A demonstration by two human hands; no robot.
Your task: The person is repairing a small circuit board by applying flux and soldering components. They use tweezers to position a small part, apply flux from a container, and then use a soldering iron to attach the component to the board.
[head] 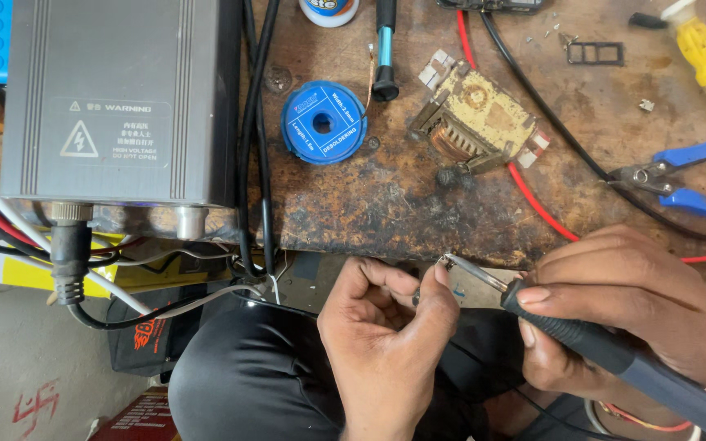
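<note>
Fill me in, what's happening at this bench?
A person sits at the edge of a scorched wooden workbench. The right hand grips a soldering iron, its tip meeting something small pinched in the left hand; what it is can't be made out. On the bench lie a blue desoldering wick spool, blue-handled pliers and a grey power unit.

Bright, even daylight; sharp focus.

left hand: fingers curled, pinching | right hand: closed pen-style grip, both touching at fingertips
</note>
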